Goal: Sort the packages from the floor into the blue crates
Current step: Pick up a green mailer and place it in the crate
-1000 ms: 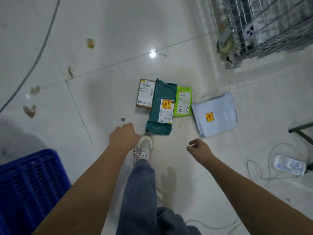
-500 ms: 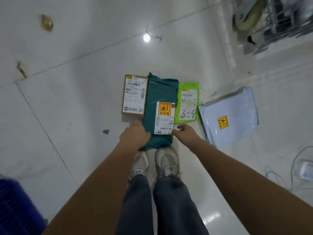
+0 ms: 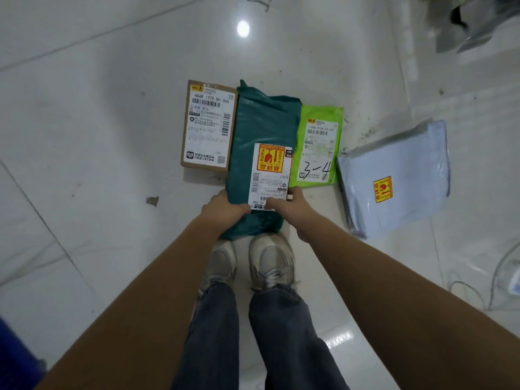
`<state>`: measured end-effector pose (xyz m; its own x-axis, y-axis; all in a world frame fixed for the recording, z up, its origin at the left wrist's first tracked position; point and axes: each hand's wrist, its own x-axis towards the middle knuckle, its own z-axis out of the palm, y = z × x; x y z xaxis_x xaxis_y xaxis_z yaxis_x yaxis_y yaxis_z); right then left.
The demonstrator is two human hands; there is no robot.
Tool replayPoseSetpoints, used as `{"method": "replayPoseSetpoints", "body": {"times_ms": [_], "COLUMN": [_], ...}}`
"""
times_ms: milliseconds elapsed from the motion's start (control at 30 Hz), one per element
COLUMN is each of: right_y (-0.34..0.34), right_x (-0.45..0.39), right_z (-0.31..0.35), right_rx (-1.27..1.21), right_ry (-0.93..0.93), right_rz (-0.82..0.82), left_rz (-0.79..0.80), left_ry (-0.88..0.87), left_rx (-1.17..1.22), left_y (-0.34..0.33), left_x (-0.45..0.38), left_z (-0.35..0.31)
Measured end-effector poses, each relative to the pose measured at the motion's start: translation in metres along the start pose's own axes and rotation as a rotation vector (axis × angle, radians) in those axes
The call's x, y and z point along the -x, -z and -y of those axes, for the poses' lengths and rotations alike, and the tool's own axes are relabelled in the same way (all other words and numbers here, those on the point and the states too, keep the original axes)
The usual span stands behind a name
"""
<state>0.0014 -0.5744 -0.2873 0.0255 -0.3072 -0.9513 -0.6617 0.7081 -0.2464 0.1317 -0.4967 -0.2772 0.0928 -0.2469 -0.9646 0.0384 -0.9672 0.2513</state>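
both hands have closed in: left grip (image 3: 225,211) and right grip (image 3: 295,205) clasp the dark green package (image 3: 261,130) (near end)

A glossy white tiled floor (image 3: 84,136) with thin dark grout lines reflects a round ceiling light as a bright spot (image 3: 243,28), with a small scrap of debris (image 3: 152,200) on the left and pale cables (image 3: 503,277) looping at the right edge.
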Motion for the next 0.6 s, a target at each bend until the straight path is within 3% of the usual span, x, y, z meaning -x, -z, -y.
{"method": "replayPoseSetpoints", "body": {"times_ms": [233,367,467,533,600], "right_y": [0.014,0.013,0.008,0.002,-0.007], "right_x": [0.025,0.052,0.079,0.099,0.121], "right_z": [0.003,0.020,0.031,0.038,0.044], "right_rx": [-0.057,-0.253,-0.327,-0.404,-0.518], "right_ry": [0.075,0.045,0.082,0.081,0.066], "right_rz": [0.000,0.058,0.028,-0.013,-0.009], "left_rz": [-0.127,-0.348,-0.594,-0.586,-0.450], "left_ry": [-0.126,-0.217,-0.063,0.083,0.068], "left_rx": [0.232,0.377,0.473,0.695,1.013], "left_y": [0.006,0.009,0.005,0.000,-0.006], "left_x": [0.019,0.047,0.073,0.097,0.119], "left_z": [0.014,0.004,-0.004,-0.012,-0.023]}}
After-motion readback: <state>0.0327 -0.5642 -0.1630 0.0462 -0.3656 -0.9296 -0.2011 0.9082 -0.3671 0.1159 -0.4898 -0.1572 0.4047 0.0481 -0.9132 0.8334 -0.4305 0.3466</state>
